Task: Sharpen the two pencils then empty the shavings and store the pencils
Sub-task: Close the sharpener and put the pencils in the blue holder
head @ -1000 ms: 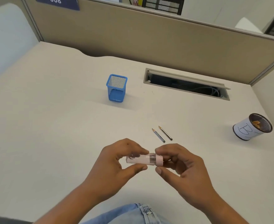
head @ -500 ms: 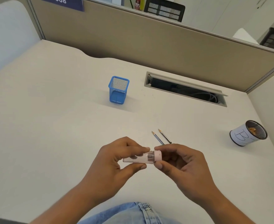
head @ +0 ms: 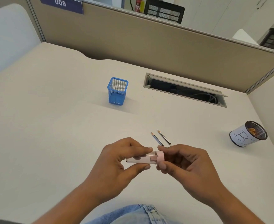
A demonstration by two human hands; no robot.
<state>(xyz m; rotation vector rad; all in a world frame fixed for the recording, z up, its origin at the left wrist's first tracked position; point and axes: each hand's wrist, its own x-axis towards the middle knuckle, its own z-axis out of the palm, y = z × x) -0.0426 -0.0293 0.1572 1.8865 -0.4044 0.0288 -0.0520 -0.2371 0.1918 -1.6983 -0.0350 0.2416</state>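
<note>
Both hands still pinch the sharpener (head: pixel 146 158) — left hand (head: pixel 117 165) on its tube, right hand (head: pixel 188 168) on its cap.

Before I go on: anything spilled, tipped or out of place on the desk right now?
One thing: the white-wrapped mesh cup at the desk's right leans tilted, shavings inside, none visibly spilled. The two pencils lie loose side by side, the blue holder stands upright, and both hands grip the sharpener.
</note>
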